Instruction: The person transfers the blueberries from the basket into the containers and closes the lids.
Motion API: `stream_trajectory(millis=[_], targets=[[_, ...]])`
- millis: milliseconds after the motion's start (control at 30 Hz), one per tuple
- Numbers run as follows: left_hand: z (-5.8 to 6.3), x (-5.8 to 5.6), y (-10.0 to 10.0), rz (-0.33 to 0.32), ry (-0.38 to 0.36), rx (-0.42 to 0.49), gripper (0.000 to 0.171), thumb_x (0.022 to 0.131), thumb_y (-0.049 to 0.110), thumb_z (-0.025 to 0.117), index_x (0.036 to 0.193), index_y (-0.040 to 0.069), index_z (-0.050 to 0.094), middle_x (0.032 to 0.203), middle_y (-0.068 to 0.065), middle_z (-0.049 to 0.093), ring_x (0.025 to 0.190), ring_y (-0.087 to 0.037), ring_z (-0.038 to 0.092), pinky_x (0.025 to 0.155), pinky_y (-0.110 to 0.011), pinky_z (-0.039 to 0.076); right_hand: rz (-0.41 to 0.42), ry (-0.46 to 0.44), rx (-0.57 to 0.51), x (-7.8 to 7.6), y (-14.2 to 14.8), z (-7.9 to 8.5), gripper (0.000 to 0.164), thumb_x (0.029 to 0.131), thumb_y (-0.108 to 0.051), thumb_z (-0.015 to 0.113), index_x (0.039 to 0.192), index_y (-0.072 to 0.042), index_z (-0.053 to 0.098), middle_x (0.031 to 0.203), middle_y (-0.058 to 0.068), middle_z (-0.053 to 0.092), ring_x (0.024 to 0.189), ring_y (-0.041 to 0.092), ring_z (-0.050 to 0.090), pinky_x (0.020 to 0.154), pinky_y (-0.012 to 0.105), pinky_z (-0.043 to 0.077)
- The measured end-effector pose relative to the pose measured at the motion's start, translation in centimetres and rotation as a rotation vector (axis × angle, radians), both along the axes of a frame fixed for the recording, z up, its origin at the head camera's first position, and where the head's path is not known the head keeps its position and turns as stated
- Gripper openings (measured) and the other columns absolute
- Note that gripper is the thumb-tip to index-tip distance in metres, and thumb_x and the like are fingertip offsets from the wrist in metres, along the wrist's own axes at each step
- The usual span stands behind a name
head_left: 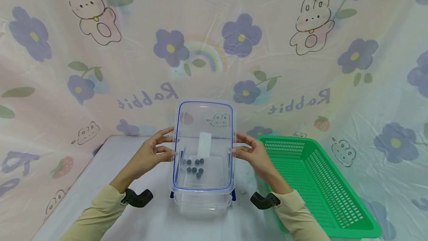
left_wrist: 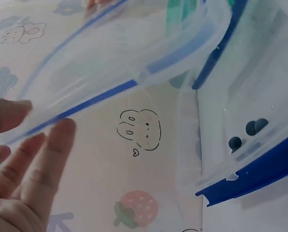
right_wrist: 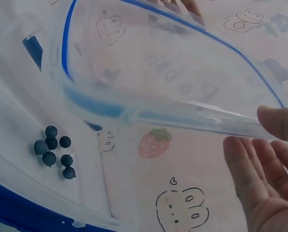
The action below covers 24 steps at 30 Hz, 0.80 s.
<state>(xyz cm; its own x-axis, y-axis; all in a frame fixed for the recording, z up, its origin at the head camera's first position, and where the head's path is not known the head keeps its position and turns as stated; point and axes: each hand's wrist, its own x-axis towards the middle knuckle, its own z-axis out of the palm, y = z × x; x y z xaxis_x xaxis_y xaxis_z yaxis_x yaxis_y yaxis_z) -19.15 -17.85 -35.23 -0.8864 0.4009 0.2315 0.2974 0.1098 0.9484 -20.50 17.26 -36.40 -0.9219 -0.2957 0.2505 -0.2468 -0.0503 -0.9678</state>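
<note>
A clear plastic lid [head_left: 204,120] with a blue seal stands tilted up above a clear food container [head_left: 202,201]. My left hand [head_left: 148,153] pinches the lid's left edge, thumb on one side and fingers on the other. On the opposite edge, my right hand [head_left: 255,155] holds it the same way. Several blueberries [right_wrist: 51,143] lie loose on the container's floor; the head view shows them through the lid. Blue side clips [left_wrist: 250,181] hang outward from the container. In both wrist views a gap shows between the raised part of the lid and the container.
A green perforated basket [head_left: 347,185] stands to the right, close to my right forearm. The white table [head_left: 133,211] meets a patterned curtain [head_left: 207,21] at the back. A white rectangle [head_left: 204,144] shows at the lid; whether it is stuck to it I cannot tell.
</note>
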Motion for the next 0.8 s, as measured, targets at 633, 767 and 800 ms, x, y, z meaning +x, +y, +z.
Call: stream_trajectory(millis=[633,767,800], targets=[[1.6,1.0,0.1,0.157,0.605,-0.236,0.044,0.083,-0.01,0.07,0.124,0.002,0.06,0.113,-0.016,0.066,0.089,-0.026,0.07,0.073,-0.031,0.057,0.001,0.53,0.226,1.2,0.6,1.5,0.037,0.083,0.013,0.068,0.119,0.007,0.061,0.109,0.024,0.064,0.099,0.03,0.066,0.082,0.036,0.055],[1.6,0.8,0.2,0.165,0.833,-0.268,0.043,0.075,-0.017,0.074,0.113,-0.001,0.065,0.106,-0.014,0.069,0.088,-0.028,0.07,0.074,-0.028,0.056,-0.042,0.803,0.253,0.8,0.4,1.4,0.042,0.074,0.021,0.072,0.114,0.007,0.064,0.108,0.02,0.065,0.098,0.029,0.066,0.081,0.034,0.055],[1.7,0.8,0.2,0.171,0.886,-0.284,0.045,0.073,-0.017,0.075,0.113,0.0,0.065,0.105,-0.013,0.07,0.089,-0.028,0.07,0.076,-0.026,0.056,-0.071,0.882,0.276,0.7,0.4,1.3,0.041,0.074,0.018,0.074,0.112,0.006,0.066,0.108,0.018,0.066,0.097,0.027,0.067,0.08,0.032,0.055]])
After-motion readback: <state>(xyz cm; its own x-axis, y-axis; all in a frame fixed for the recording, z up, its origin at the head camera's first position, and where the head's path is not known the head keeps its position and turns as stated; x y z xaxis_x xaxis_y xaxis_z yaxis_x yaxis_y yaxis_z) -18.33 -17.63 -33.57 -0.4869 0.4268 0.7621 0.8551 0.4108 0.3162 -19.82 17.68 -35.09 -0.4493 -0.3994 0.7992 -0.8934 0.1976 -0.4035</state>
